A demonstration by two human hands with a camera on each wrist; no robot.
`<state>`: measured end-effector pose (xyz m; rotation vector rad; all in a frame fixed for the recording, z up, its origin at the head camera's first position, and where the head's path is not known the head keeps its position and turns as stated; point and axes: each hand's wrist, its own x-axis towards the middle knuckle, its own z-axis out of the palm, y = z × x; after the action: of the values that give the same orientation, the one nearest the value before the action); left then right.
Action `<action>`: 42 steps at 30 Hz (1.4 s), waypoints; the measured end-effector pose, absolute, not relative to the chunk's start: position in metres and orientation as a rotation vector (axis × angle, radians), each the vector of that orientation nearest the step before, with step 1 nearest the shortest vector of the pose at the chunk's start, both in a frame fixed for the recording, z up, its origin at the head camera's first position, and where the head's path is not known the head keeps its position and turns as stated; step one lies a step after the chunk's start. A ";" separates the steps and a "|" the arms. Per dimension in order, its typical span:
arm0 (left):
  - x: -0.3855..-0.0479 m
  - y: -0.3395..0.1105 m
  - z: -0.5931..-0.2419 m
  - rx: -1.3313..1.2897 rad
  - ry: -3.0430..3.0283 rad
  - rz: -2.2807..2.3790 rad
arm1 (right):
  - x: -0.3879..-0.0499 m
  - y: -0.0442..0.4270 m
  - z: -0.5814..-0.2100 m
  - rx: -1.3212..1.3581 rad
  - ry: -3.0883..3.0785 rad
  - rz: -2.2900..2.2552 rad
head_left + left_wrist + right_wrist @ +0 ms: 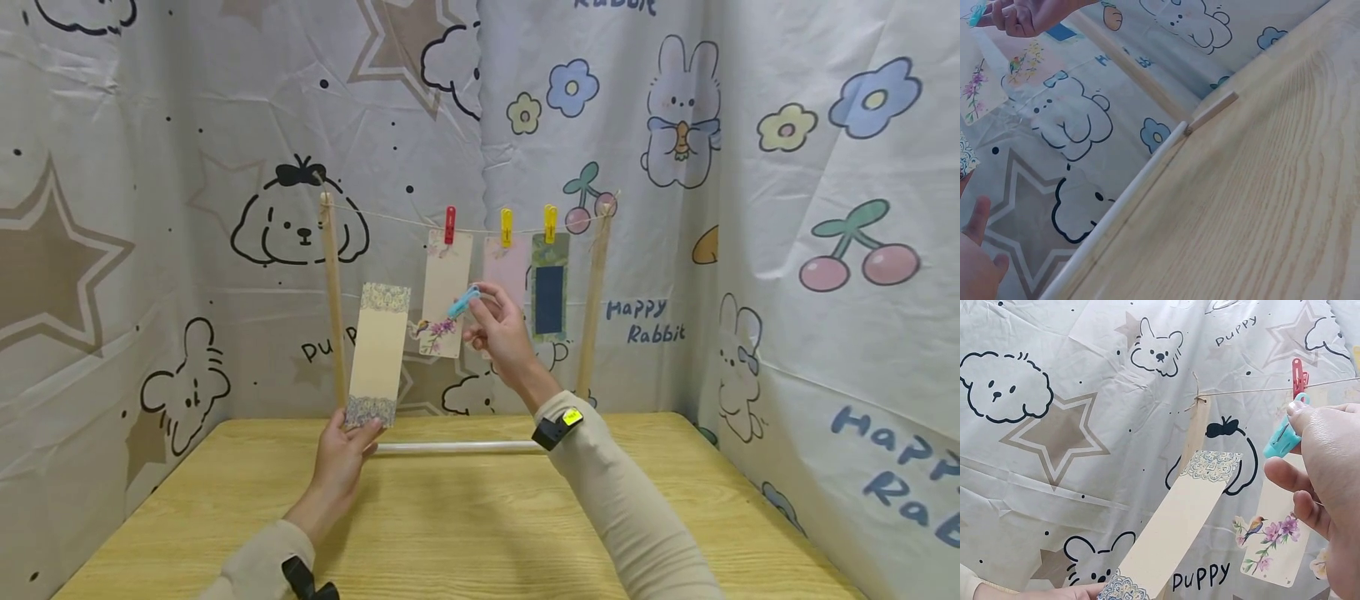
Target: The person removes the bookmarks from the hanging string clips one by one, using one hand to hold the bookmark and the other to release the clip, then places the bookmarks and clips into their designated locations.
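Observation:
My left hand pinches the bottom edge of a cream bookmark with lacy patterned ends, held upright left of the hanging cards. A light-blue clothespin is between the thumb and fingers of my right hand; the right wrist view shows the clothespin up close, slanting down to the left. Behind it hangs a floral bookmark with a bird, under a red clothespin. A pink card and a green one with a dark blue panel hang under yellow clothespins.
A thin string runs between two wooden posts, left and right. A white bar joins their feet on the wood-grain table. Printed curtains stand close behind and on both sides.

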<state>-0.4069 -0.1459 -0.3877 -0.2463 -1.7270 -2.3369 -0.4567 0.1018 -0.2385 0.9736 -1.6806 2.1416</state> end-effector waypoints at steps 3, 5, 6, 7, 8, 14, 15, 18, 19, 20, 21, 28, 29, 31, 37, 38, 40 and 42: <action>-0.405 -0.145 -0.390 -0.240 -1.730 -2.333 | -0.456 0.105 -0.242 0.962 -1.681 2.152; -0.405 -0.143 -0.392 -0.239 -1.725 -2.336 | -0.455 0.107 -0.244 0.958 -1.678 2.158; -0.404 -0.143 -0.393 -0.238 -1.722 -2.337 | -0.455 0.109 -0.245 0.952 -1.677 2.160; -0.404 -0.143 -0.393 -0.236 -1.717 -2.342 | -0.455 0.110 -0.246 0.947 -1.677 2.162; -0.403 -0.143 -0.394 -0.231 -1.711 -2.351 | -0.455 0.111 -0.247 0.943 -1.676 2.164; -0.400 -0.144 -0.398 -0.207 -1.743 -2.344 | -0.454 0.116 -0.253 0.923 -1.693 2.158; -0.399 -0.144 -0.399 -0.208 -1.752 -2.340 | -0.454 0.117 -0.254 0.920 -1.699 2.153; -0.397 -0.144 -0.402 -0.211 -1.751 -2.347 | -0.454 0.119 -0.258 0.909 -1.716 2.147; -0.396 -0.144 -0.403 -0.213 -1.756 -2.348 | -0.454 0.120 -0.259 0.907 -1.721 2.147; -0.396 -0.144 -0.403 -0.215 -1.757 -2.351 | -0.453 0.121 -0.260 0.906 -1.725 2.144; -0.395 -0.144 -0.404 -0.215 -1.755 -2.353 | -0.453 0.121 -0.261 0.906 -1.727 2.143; -0.391 -0.146 -0.408 -0.209 -1.782 -2.348 | -0.453 0.124 -0.270 0.883 -1.734 2.155; -0.390 -0.147 -0.409 -0.205 -1.782 -2.351 | -0.453 0.125 -0.272 0.882 -1.736 2.155; -0.389 -0.148 -0.411 -0.198 -1.784 -2.353 | -0.453 0.127 -0.275 0.886 -1.733 2.157; -0.386 -0.150 -0.417 -0.166 -1.790 -2.357 | -0.452 0.132 -0.285 0.865 -1.718 2.173; -0.386 -0.150 -0.417 -0.164 -1.789 -2.354 | -0.452 0.133 -0.287 0.858 -1.720 2.176; -0.384 -0.150 -0.419 -0.156 -1.786 -2.355 | -0.451 0.134 -0.291 0.850 -1.727 2.177; -0.383 -0.150 -0.420 -0.147 -1.782 -2.355 | -0.451 0.135 -0.294 0.846 -1.729 2.188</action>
<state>-0.3833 -0.1495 -0.4200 -0.1465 -1.7821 -2.3555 -0.4509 0.1349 -0.2944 0.8457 -1.7289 2.1878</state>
